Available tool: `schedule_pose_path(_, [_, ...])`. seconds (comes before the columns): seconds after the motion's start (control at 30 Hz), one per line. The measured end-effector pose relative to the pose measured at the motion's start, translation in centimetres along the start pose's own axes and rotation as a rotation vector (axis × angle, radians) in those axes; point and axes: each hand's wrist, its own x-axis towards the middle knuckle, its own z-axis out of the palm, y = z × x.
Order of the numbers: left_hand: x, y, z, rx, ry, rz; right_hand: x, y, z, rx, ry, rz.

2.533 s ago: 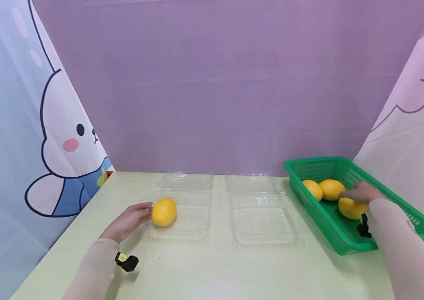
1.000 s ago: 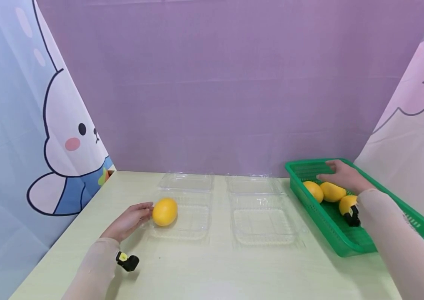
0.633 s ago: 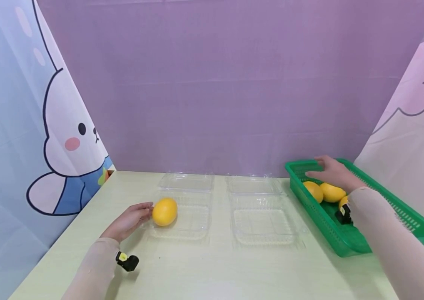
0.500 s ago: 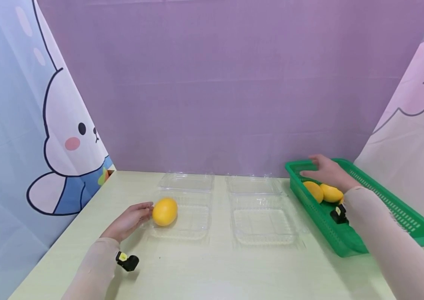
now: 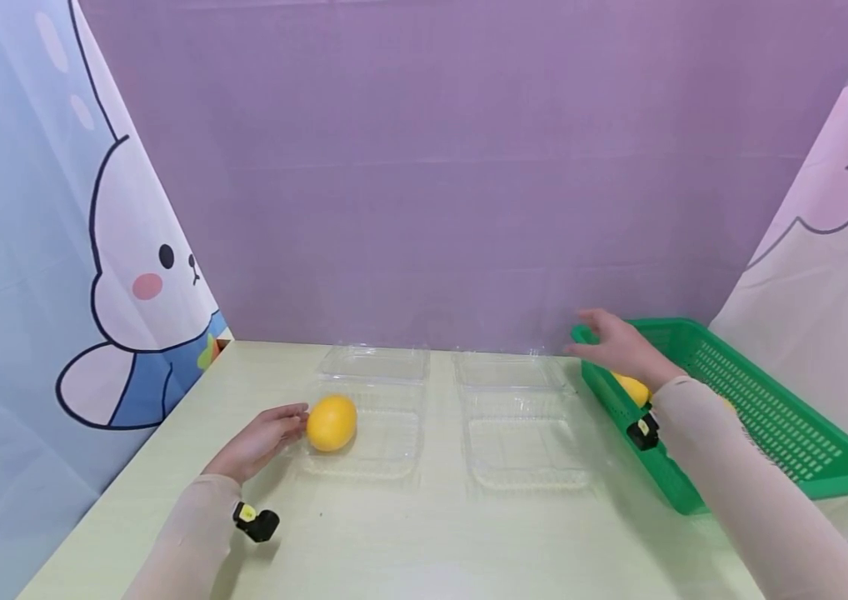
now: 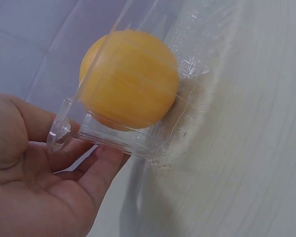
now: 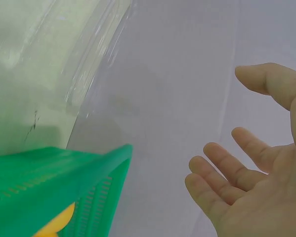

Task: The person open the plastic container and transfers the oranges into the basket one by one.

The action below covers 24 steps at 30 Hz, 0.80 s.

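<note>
In the head view my left hand [image 5: 262, 439] is at the left side of an open clear plastic clamshell container [image 5: 386, 446]. The left wrist view shows its thumb and fingers pinching the container's rim [image 6: 63, 127]. Inside sits a smooth yellow mango-like fruit [image 5: 331, 423], close to that side. My right hand [image 5: 622, 346] holds nothing. It hovers over the left rim of a green slotted basket [image 5: 791, 425], fingers spread and thumb apart. More yellow fruit [image 5: 630, 389] lies in the basket, mostly hidden by the right hand and sleeve.
A second open clear container [image 5: 529, 450] lies between the first one and the basket, its lid [image 5: 510, 371] folded back. The first container's lid [image 5: 375, 364] also lies back. A purple cloth [image 5: 469, 208] hangs behind the pale table [image 5: 409, 550].
My right hand first touches fruit in the basket, then lifts away and moves left across it to the left rim, fingers spread. The left hand and its container stay in place.
</note>
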Motion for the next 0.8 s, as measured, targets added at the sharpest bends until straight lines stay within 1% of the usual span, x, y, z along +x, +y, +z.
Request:
schedule_pose_path(0.3, [0.1,0.0,0.0,0.002,-0.002,0.0,0.6,-1.7,1.4,0.027,0.002,-0.037])
schedule_pose_path(0.4, [0.1,0.0,0.0,-0.002,0.001,0.0,0.9,-2.2,2.0,0.024,0.003,-0.066])
schedule_pose_path(0.6, [0.1,0.1,0.0,-0.006,0.004,0.002,1.1,-3.6,3.4,0.069,-0.001,-0.116])
schedule_pose_path(0.8, [0.0,0.0,0.1,-0.007,0.004,0.004,1.5,-4.6,4.8,0.083,0.017,-0.18])
